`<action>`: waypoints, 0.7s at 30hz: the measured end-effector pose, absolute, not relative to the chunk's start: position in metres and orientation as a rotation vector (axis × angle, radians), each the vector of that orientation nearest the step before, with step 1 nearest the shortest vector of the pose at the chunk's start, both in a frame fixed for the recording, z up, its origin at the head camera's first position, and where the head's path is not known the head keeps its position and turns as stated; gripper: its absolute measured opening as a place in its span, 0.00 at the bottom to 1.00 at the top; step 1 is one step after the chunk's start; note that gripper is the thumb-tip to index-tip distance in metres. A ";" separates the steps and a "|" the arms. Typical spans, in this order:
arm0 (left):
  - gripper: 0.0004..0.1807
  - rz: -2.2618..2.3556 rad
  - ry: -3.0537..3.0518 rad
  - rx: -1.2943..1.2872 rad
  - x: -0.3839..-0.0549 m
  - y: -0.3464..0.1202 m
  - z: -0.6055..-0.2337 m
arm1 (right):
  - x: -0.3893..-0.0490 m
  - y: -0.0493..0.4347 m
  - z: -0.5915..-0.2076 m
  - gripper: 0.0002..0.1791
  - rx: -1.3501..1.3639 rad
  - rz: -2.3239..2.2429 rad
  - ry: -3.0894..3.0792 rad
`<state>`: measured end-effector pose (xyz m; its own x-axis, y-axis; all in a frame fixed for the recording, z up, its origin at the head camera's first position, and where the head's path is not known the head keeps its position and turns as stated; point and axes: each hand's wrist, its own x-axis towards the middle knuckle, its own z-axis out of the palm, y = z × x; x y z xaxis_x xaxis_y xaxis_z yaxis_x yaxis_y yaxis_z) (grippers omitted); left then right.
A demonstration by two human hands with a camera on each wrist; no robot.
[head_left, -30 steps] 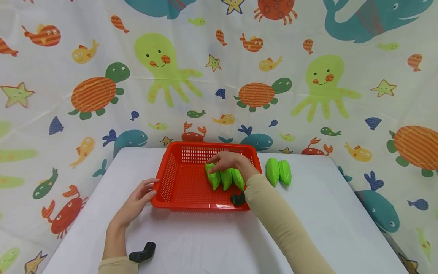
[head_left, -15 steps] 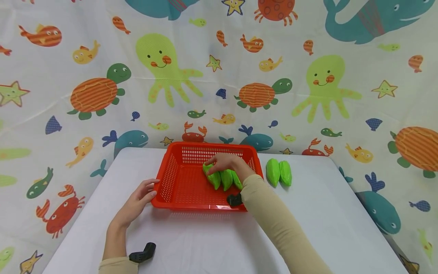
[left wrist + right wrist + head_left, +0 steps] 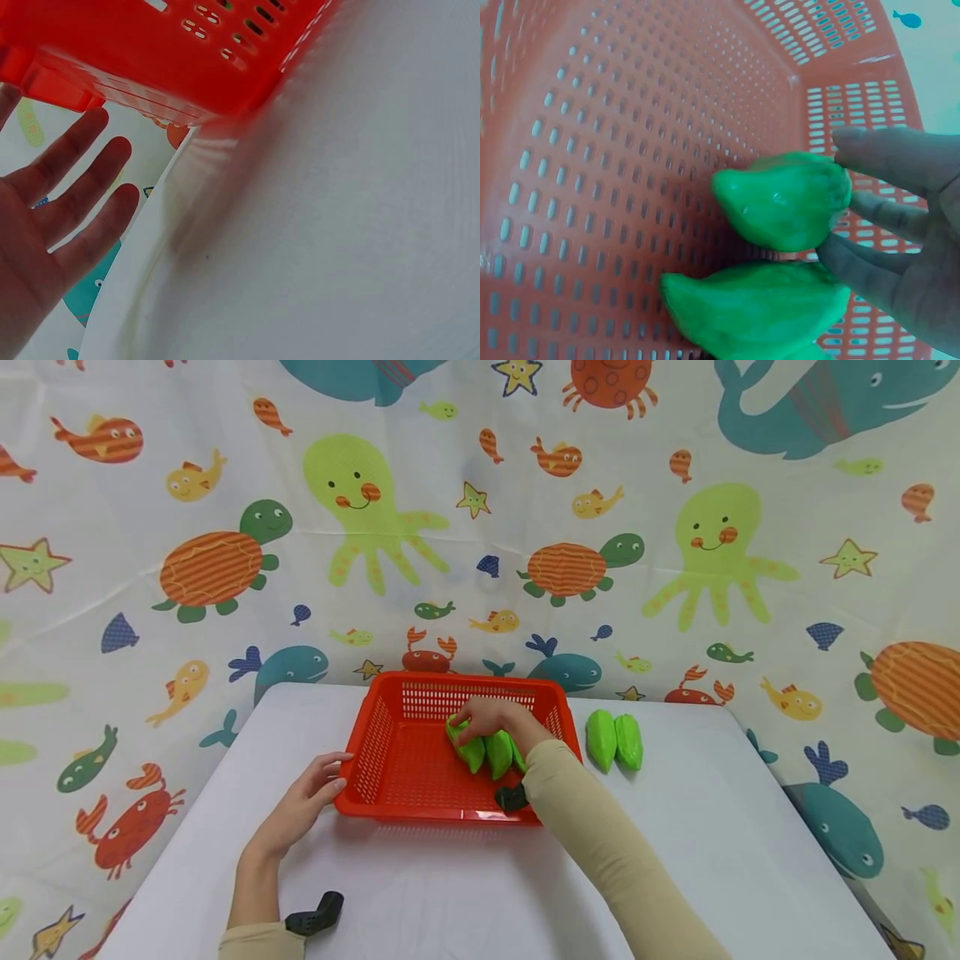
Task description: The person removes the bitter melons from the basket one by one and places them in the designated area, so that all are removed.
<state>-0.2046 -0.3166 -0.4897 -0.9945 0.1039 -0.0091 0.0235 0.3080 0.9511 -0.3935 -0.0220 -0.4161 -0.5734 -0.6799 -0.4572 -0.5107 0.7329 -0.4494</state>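
My right hand [image 3: 483,718] reaches into the red plastic basket [image 3: 420,814], and its thumb and fingers pinch one end of the leftmost glossy green fruit [image 3: 470,755]. That fruit [image 3: 784,199] has a pointed tip and lies at the basket floor in the right wrist view. Beside it is a second green fruit [image 3: 757,307]; a third [image 3: 517,756] is partly covered by my right arm. At the basket's left rim, my left hand [image 3: 303,797] touches the edge. In the left wrist view, its fingers [image 3: 90,202] are spread and fairly straight.
Two more green fruits [image 3: 602,739] lie side by side on the white table [image 3: 712,827], right of the basket. A curtain [image 3: 465,452] printed with sea animals hangs behind the table. Black wrist devices [image 3: 315,916] sit at both cuffs.
My right hand and the leftmost green fruit have shifted slightly left inside the basket, mostly in the first half second. My left hand keeps its place at the rim. The head view has shifted slightly.
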 end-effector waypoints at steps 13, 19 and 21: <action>0.29 1.795 2.488 0.128 -0.206 -0.317 -0.492 | -0.392 -0.026 -0.417 0.27 -0.867 -0.361 2.311; 0.28 1.782 2.494 0.131 -0.207 -0.319 -0.494 | -0.395 -0.029 -0.420 0.28 -0.807 -0.401 2.308; 0.28 1.784 2.496 0.130 -0.207 -0.319 -0.494 | -0.396 -0.030 -0.421 0.28 -0.802 -0.404 2.310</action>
<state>-0.2073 -0.3192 -0.4938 -0.9939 0.1098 -0.0087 0.0273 0.3221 0.9463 -0.3957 -0.0299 -0.4209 -0.6009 -0.6394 -0.4796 -0.4387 0.7654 -0.4708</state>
